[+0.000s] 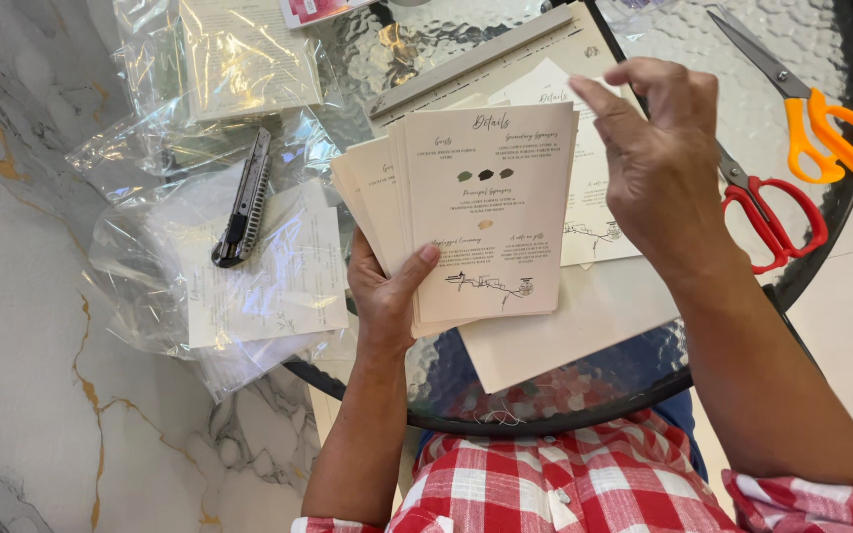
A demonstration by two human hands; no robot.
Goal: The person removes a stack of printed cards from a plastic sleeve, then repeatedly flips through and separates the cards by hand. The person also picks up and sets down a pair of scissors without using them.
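A fanned stack of cream printed cards (481, 212) is being held above the round glass counter (846, 212), the left hand (387, 296) gripping its lower left corner, thumb lying on the top card. The right hand (659, 163) is hovering just beside the stack's upper right edge, fingers loosely curled and holding nothing. Red scissors (772, 212) and orange scissors (821, 128) are lying to the right; a utility knife (246, 197) is resting on clear plastic sleeves (150, 257) to the left.
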